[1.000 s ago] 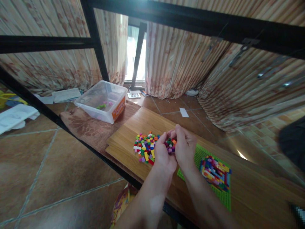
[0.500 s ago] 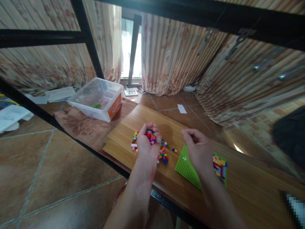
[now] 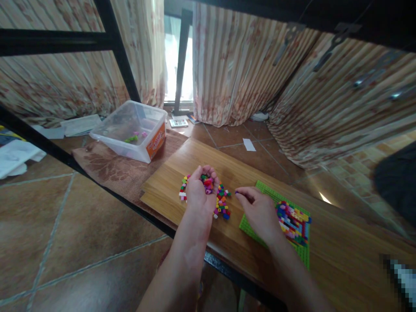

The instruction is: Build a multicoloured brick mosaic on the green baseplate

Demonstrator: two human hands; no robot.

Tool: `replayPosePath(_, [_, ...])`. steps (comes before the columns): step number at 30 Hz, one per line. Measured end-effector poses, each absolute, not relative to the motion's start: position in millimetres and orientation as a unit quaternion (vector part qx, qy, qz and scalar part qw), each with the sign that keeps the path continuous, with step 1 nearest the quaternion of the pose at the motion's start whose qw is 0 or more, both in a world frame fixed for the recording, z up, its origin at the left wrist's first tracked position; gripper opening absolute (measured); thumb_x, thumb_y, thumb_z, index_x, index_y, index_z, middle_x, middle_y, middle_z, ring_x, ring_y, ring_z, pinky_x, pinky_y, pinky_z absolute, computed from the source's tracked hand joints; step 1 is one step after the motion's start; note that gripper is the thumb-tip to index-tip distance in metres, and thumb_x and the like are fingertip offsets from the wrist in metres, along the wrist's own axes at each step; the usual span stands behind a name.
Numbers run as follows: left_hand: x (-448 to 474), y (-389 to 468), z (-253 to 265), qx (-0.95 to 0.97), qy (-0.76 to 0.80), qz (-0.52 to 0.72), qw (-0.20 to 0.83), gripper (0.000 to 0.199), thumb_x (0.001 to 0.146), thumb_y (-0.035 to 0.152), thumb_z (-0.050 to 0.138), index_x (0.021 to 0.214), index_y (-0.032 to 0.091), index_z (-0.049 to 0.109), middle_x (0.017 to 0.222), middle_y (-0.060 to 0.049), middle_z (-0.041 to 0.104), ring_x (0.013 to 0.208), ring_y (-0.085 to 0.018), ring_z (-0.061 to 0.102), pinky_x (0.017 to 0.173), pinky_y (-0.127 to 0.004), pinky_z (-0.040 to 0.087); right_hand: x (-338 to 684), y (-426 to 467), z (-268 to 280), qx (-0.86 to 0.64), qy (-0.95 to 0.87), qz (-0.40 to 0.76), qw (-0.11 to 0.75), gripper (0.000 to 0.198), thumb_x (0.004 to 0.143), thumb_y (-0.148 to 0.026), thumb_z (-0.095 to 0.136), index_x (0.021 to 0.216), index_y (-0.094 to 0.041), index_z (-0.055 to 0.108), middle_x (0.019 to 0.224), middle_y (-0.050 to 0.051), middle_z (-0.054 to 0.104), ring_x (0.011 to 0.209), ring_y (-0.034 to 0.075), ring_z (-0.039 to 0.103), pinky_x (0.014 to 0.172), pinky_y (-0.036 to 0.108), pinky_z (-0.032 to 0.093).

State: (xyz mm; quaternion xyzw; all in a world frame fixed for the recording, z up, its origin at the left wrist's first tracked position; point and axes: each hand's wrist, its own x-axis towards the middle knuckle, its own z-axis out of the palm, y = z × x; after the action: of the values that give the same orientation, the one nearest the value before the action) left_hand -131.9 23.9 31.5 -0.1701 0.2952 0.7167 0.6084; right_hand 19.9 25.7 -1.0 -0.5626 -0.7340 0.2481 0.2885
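Note:
My left hand (image 3: 198, 188), palm up and cupped, holds a heap of small coloured toy bricks (image 3: 208, 184). Beneath and around it, loose bricks (image 3: 223, 206) lie scattered on the wooden board. To the right, my right hand (image 3: 260, 212) has thumb and forefinger pinched on a small dark toy brick (image 3: 237, 192), mostly hidden by the fingertips. That hand is over a green studded baseplate (image 3: 248, 227) and covers part of it. On the plate's right half, a built patch of multicoloured bricks (image 3: 294, 221) is attached.
A clear plastic box (image 3: 130, 149) with an orange label and a few green and pink pieces stands on a brown cloth (image 3: 97, 167). Black metal bars (image 3: 120, 65) cross the view at left and top. Striped curtains (image 3: 227, 65) hang behind.
My right hand has moved left and down, and the small blue and yellow pieces beside the pile no longer lie there. A dark brick now shows at its fingertips. My left hand stays cupped.

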Motion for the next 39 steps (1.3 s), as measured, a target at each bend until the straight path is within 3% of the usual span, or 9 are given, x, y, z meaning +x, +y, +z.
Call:
replayPosePath(4, [-116.2,24.9,30.8,-0.194,0.289,0.673,0.653,0.025,0.092,0.020,0.050,0.070,0.012,0.060,0.065,-0.005,0.062,0.059,-0.011,0.061,0.057,-0.022,0.053,7.2,18.6,29.8,-0.467,-0.695,0.374,0.400,0.025,0.087,-0.037,0.062,0.104,-0.022,0.073,0.105,0.007,0.075,0.095,0.022,0.070,0.087,0.038,0.055])
replayPosePath(7, [-114.9,25.2,32.5,-0.211,0.264,0.673,0.658,0.024,0.093,0.018,0.049,0.072,0.011,0.061,0.066,-0.005,0.063,0.061,-0.012,0.062,0.059,-0.022,0.054,8.9,12.8,33.4,-0.478,-0.694,0.340,0.417,0.025,0.088,-0.038,0.061,0.106,-0.023,0.071,0.105,0.006,0.074,0.094,0.021,0.069,0.086,0.037,0.055])
replayPosePath(9, [-120.0,25.1,34.0,-0.220,0.254,0.683,0.649,0.024,0.093,0.016,0.049,0.072,0.012,0.060,0.066,-0.004,0.062,0.060,-0.010,0.062,0.059,-0.020,0.054,15.7,6.0,22.3,-0.538,-0.698,0.264,0.392,0.024,0.089,-0.039,0.059,0.100,-0.022,0.072,0.099,0.006,0.074,0.089,0.021,0.069,0.082,0.036,0.054])
replayPosePath(12, [-130.0,24.3,35.4,-0.215,0.263,0.702,0.627,0.022,0.092,0.014,0.050,0.073,0.012,0.060,0.066,-0.003,0.061,0.055,-0.007,0.059,0.051,-0.014,0.049,22.5,-9.0,-4.4,-0.582,-0.730,0.228,0.276,0.024,0.087,-0.040,0.060,0.095,-0.020,0.071,0.092,0.008,0.073,0.078,0.022,0.066,0.073,0.035,0.051])
replayPosePath(15, [-135.1,22.9,34.8,-0.191,0.264,0.711,0.623,0.020,0.090,0.013,0.050,0.073,0.011,0.060,0.066,-0.003,0.061,0.052,-0.006,0.057,0.047,-0.013,0.046,17.9,-22.6,-26.2,-0.596,-0.755,0.190,0.198,0.021,0.084,-0.037,0.064,0.094,-0.020,0.068,0.092,0.008,0.070,0.081,0.024,0.065,0.073,0.035,0.049])
replayPosePath(23, [-131.2,22.9,30.9,-0.152,0.284,0.701,0.637,0.017,0.087,0.012,0.052,0.071,0.012,0.059,0.063,-0.002,0.060,0.050,-0.007,0.056,0.045,-0.014,0.043,15.4,-26.3,-33.4,-0.587,-0.777,0.155,0.168,0.012,0.090,-0.028,0.055,0.084,-0.021,0.063,0.083,0.006,0.068,0.075,0.022,0.063,0.070,0.033,0.044])
replayPosePath(30, [-90.3,17.8,30.2,-0.121,0.338,0.641,0.678,0.017,0.085,0.013,0.054,0.069,0.012,0.060,0.063,-0.001,0.061,0.054,-0.009,0.058,0.057,-0.021,0.050,34.4,-19.9,10.8,-0.582,-0.697,0.280,0.313,0.021,0.090,-0.040,0.059,0.092,-0.021,0.068,0.087,0.004,0.072,0.078,0.021,0.067,0.072,0.033,0.050])
replayPosePath(34, [-62.5,13.7,27.4,-0.126,0.327,0.597,0.722,0.021,0.086,0.015,0.053,0.067,0.011,0.061,0.064,-0.004,0.062,0.059,-0.011,0.060,0.061,-0.021,0.051,38.2,-18.7,35.1,-0.549,-0.711,0.263,0.353,0.018,0.090,-0.031,0.059,0.100,-0.022,0.071,0.099,0.006,0.074,0.089,0.021,0.069,0.080,0.034,0.053])
replayPosePath(39, [-44.6,14.1,24.4,-0.123,0.326,0.566,0.747,0.022,0.092,0.015,0.049,0.073,0.011,0.061,0.067,-0.004,0.061,0.057,-0.009,0.059,0.053,-0.017,0.049,57.3,-22.1,35.7,-0.546,-0.661,0.318,0.405,0.022,0.089,-0.031,0.060,0.107,-0.023,0.072,0.103,0.006,0.075,0.091,0.020,0.070,0.083,0.035,0.056])
